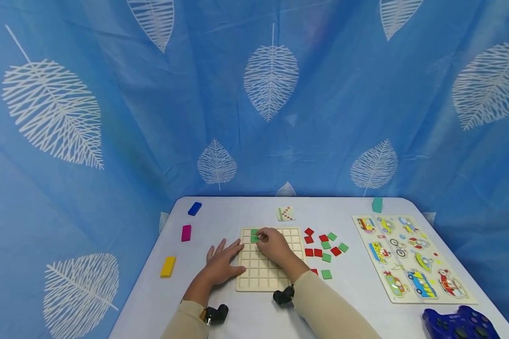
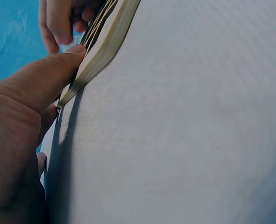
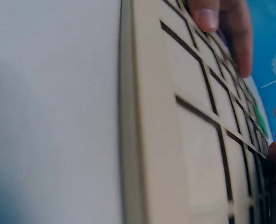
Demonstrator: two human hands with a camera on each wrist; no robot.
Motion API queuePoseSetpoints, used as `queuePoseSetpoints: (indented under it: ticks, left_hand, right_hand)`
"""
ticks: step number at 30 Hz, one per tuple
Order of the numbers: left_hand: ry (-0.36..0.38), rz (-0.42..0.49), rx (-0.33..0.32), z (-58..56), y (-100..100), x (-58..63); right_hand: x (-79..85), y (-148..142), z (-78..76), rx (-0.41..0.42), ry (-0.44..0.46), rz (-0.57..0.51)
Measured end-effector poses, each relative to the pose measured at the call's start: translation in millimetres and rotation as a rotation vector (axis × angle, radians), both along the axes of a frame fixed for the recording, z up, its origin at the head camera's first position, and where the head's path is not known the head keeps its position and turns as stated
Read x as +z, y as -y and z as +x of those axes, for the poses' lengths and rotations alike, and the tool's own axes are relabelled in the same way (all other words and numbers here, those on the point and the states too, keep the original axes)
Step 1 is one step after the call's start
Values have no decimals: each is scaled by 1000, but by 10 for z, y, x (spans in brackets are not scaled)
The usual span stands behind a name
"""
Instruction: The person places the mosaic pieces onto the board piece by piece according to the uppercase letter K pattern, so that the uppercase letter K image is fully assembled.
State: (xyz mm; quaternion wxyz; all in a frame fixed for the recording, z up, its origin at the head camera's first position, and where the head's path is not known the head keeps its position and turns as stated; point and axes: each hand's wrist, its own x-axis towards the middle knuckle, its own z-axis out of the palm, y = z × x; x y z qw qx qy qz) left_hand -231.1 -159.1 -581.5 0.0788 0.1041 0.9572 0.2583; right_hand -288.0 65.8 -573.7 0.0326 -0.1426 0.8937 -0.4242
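Observation:
A wooden grid board (image 1: 254,282) lies at the middle of the table, with green square tiles (image 1: 254,239) in cells of its far left column. My left hand (image 1: 221,267) rests at the board's left side, fingers spread and straight; its thumb (image 2: 58,65) touches the board's edge in the left wrist view. Over the far left cells is my right hand (image 1: 275,246), fingers bent down beside the green tiles. Whether its fingertips pinch a tile I cannot tell. In the right wrist view the board's grid (image 3: 189,70) runs below the fingers.
Loose red tiles (image 1: 308,253) and green tiles (image 1: 326,274) lie right of the board. A small pattern card (image 1: 285,213) is behind it. Blue (image 1: 194,208), magenta (image 1: 186,233) and yellow blocks (image 1: 168,267) stand left. Right are a vehicle puzzle (image 1: 390,263), teal block (image 1: 377,205) and game controller (image 1: 460,324).

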Motion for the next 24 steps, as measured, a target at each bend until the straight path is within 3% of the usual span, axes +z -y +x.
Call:
queuePoseSetpoints:
  ticks: [5,13,17,24]
  left_hand:
    - [11,6,15,17,-7,0]
    - [-8,22,27,18,-11,1]
    - [-6,23,19,26,-10,-28]
    - [-19,20,8,8,-8,-53]
  right_hand:
    - [59,-247,109,13,2,-25]
    - [263,-692,331,-82,-53,-3]
    - [261,-913,483,-138,-52,28]
    - [184,-1269,752,-187,31,65]
